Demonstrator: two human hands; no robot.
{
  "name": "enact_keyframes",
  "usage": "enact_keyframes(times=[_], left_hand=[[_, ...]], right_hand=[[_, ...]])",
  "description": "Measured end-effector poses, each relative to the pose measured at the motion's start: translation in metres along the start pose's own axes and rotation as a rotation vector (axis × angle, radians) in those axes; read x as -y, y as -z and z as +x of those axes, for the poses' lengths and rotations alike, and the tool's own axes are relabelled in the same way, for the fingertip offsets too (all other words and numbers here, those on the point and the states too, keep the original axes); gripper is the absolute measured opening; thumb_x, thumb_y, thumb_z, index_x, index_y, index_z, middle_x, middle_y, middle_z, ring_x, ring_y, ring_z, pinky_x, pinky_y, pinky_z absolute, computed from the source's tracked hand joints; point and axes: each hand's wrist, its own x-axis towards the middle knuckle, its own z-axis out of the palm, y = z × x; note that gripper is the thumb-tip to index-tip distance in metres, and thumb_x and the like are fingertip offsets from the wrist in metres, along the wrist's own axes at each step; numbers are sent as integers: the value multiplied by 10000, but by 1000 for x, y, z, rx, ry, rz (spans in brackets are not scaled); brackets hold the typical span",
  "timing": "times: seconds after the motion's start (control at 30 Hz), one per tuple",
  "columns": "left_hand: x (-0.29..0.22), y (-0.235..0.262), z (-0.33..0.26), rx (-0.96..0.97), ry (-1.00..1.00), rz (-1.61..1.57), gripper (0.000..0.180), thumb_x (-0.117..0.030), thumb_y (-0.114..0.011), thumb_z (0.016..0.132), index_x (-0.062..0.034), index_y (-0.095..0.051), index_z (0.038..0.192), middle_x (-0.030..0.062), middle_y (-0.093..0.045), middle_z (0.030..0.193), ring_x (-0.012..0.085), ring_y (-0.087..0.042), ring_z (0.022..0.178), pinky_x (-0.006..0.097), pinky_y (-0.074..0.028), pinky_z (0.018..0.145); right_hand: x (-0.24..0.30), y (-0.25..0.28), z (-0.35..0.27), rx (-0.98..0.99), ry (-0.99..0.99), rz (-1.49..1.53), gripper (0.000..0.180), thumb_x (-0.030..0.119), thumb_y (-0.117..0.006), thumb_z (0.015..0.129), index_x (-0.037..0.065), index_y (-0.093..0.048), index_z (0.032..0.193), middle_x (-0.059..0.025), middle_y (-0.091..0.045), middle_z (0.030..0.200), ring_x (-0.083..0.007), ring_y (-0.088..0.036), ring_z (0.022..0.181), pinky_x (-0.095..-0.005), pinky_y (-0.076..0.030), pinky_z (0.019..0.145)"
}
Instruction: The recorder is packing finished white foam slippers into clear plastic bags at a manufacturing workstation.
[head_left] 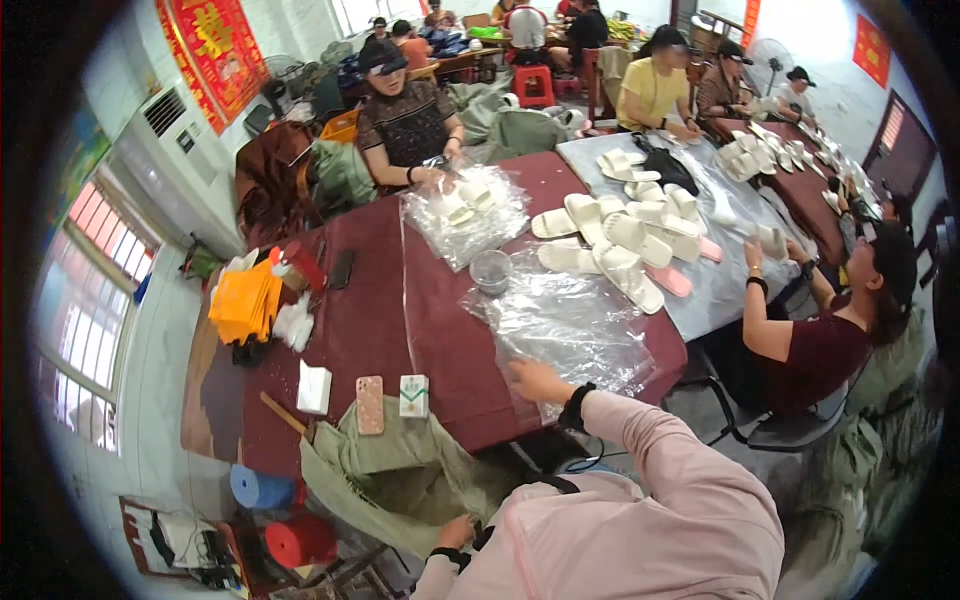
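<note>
there, plastic sheet under right hand

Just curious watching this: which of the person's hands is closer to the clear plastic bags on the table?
The right. The right hand lies on the clear plastic bags at their near edge. The left hand is down below the table, at the green sack.

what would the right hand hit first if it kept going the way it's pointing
The right hand points up the maroon table; it already touches the clear plastic bags, and past them, probably, comes the small round container.
</note>
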Motion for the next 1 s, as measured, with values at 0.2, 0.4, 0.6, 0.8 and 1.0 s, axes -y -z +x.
enact_keyframes(times=[0.2, 0.4, 0.6, 0.8, 1.0], left_hand=[[-54, 49, 23, 16, -120, 58, 325, -286, -461, 792, -35, -617, 929, 186, -601, 974, 339, -556, 941, 420, -431, 799], [-103, 92, 57, 157, -220, 42, 345, -268, -439, 838, 23, -618, 883, 153, -643, 815, 298, -610, 771, 380, -459, 697], [-200, 141, 71, -70, -227, -209, 284, -273, -473, 826, -37, -604, 916, 158, -624, 843, 313, -587, 849, 393, -449, 744], [-252, 179, 131, -513, -541, -278, 207, -179, -522, 813, -61, -595, 966, 173, -562, 940, 327, -540, 893, 380, -433, 777], [-297, 233, 182, -644, -501, -119, 402, -232, -578, 781, -87, -497, 1147, 168, -440, 1202, 355, -432, 1073, 447, -353, 897]], right_hand=[[-123, 20, -10, -132, -306, -249, 560, 311, -586, 754, 74, -411, 1230, -160, -330, 1340, -357, -353, 1198, -494, -314, 953], [-138, 24, -28, 346, -543, -288, 656, 434, -553, 782, 186, -307, 1338, -160, -172, 1425, -365, -194, 1296, -525, -230, 1007], [-142, -1, -29, 475, -440, -107, 710, 403, -557, 781, 169, -228, 1365, -226, -252, 1372, -428, -377, 1174, -513, -339, 929], [-143, -4, -16, 479, -185, 60, 693, 360, -544, 789, 100, -222, 1346, -239, -563, 1046, -396, -549, 941, -476, -427, 784], [-155, 4, -16, 326, 22, 11, 475, 210, -478, 805, 143, -397, 1269, -155, -530, 1144, -360, -529, 983, -445, -445, 768]])
